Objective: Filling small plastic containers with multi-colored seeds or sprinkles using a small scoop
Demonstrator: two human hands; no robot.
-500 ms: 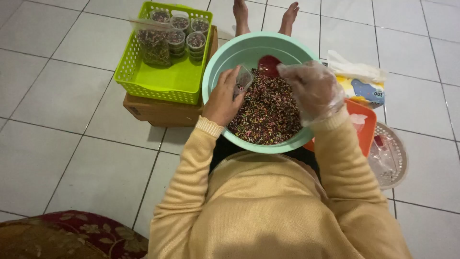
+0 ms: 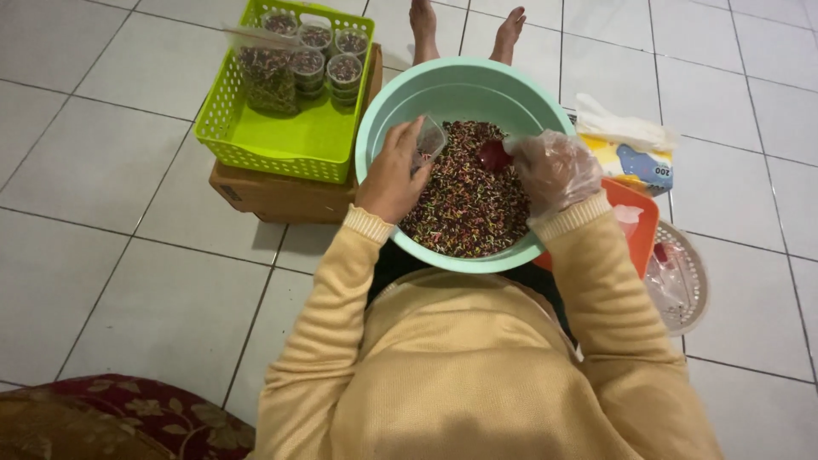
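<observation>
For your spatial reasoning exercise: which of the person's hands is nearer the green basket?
Left. The left hand is at the bowl's rim beside the green basket; the gloved right hand is across the bowl.

This looks like a room in a home, with the work done sitting on the floor. Pale square floor tiles [image 2: 102,255] fill the frame, and bare feet [image 2: 464,25] stretch out at the top centre. A patterned red cushion [image 2: 111,422] shows at the lower left. Household plastic ware lies about: a teal basin [image 2: 460,94] at the centre, a green basket [image 2: 290,140] on a cardboard box [image 2: 273,198] at the upper left
</observation>
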